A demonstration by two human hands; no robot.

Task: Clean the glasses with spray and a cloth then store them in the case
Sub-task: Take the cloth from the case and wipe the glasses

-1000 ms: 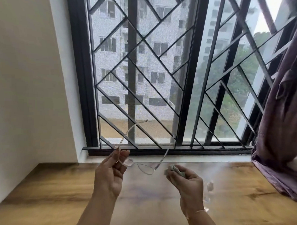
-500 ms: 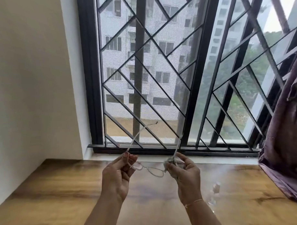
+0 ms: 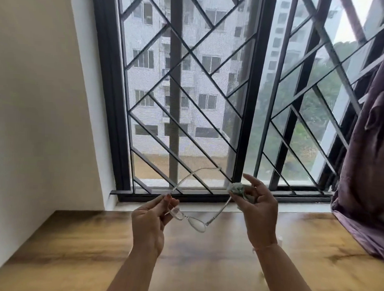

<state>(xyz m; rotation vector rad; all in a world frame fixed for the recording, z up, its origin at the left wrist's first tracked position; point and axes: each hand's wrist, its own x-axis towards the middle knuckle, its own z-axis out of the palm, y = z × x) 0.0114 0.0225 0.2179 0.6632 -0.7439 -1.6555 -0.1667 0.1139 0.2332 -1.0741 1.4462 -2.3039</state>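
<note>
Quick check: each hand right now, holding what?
Left hand: pinching the glasses at one lens end.
Right hand: holding the cloth around the other temple.

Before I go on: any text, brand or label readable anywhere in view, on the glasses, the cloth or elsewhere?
None readable. The glasses have a clear frame with no visible marking; the cloth bunched in the right hand shows no print. The left hand pinches the frame's end.

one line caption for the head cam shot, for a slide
Left hand holds clear-framed glasses over a wooden table while the right hand pinches a cloth on one temple arm.
</note>
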